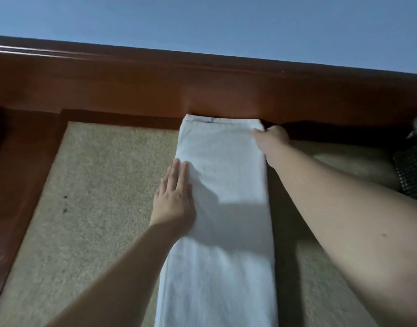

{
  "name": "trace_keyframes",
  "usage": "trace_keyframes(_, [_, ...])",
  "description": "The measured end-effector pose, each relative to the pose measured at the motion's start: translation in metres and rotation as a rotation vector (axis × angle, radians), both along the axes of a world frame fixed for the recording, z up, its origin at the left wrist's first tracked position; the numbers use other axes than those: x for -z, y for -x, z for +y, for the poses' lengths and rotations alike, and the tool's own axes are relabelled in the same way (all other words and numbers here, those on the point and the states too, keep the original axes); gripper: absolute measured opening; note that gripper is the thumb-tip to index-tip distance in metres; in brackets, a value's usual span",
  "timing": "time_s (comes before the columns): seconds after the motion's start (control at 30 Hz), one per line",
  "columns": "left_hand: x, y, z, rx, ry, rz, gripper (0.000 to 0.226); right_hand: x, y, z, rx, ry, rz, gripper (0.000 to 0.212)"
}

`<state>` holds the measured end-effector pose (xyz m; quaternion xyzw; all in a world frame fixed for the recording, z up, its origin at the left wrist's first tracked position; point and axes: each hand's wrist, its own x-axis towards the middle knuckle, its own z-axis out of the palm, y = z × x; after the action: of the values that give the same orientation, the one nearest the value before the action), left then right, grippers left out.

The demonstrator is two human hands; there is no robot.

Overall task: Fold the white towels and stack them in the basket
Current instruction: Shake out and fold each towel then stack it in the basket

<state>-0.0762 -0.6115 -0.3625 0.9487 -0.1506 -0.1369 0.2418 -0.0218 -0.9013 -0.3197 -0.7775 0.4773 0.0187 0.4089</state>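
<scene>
You will find nothing readable here: no words, brand names, numbers or signs show on any surface. The only candidate is a small bluish tag (208, 120) at the far end of the white towel (223, 208), lying right against the wooden frame (202, 90). It is too small and too blurred for you to tell whether it carries any print at all.

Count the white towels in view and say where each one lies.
1. The white towel lies folded into a long strip on the beige carpet, its far end against the wooden frame. Layers show at that end; others may lie out of frame.
</scene>
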Motion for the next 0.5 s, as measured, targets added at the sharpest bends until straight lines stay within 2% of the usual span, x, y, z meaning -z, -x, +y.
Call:
trace_keyframes(0.1, [-0.002,0.001,0.0,0.015,-0.04,-0.003,0.059,-0.006,0.0,-0.001,-0.034,0.073,0.003,0.046])
trace_keyframes(0.2, [-0.013,0.002,-0.005,0.017,-0.111,0.02,0.06,-0.013,0.025,0.026,-0.103,0.38,-0.089,0.043])
trace_keyframes(0.27, [-0.028,0.005,-0.013,-0.018,-0.171,0.022,0.062,-0.014,0.046,0.057,-0.274,0.557,-0.161,0.053])
trace_keyframes(0.3, [-0.035,0.009,-0.017,-0.029,-0.189,0.004,0.063,-0.011,0.053,0.07,-0.396,0.601,-0.128,0.062])
trace_keyframes(0.37, [-0.041,0.027,-0.022,0.031,-0.192,-0.056,0.067,0.002,0.057,0.082,-0.564,0.595,0.036,0.078])
trace_keyframes(0.43, [-0.037,0.049,-0.02,0.137,-0.191,-0.064,0.084,0.012,0.052,0.078,-0.583,0.533,0.173,0.087])
trace_keyframes(0.5, [-0.028,0.057,-0.015,0.163,-0.219,-0.054,0.099,0.02,0.048,0.073,-0.584,0.517,0.216,0.09])
